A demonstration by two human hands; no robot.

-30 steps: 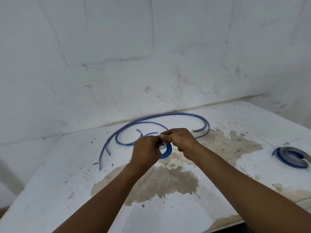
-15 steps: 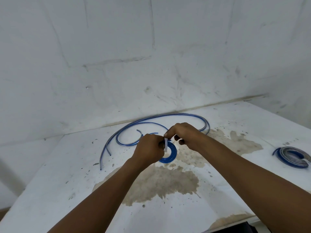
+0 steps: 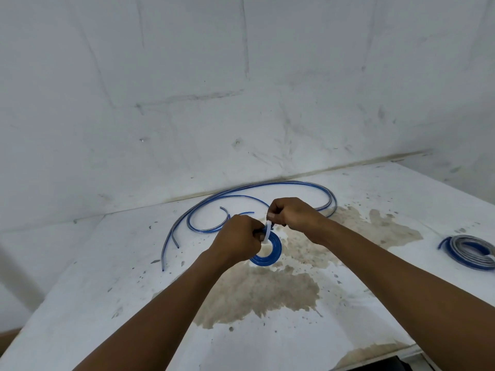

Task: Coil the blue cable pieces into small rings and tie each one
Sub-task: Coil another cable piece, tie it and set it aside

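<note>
Tying off the small blue ring (image 3: 267,250), I hold it just above the stained surface (image 3: 107,263): my left hand (image 3: 238,241) is curled around its near-left edge, while my right hand (image 3: 289,214) pinches the white tie (image 3: 267,231) looped over the coil. Next, I judge, the tie needs pulling snug without letting the turns spring loose. Loose blue cable pieces (image 3: 241,194) lie just behind my hands, uncoiled; a finished larger coil (image 3: 468,253) sits well apart on the right.
</note>
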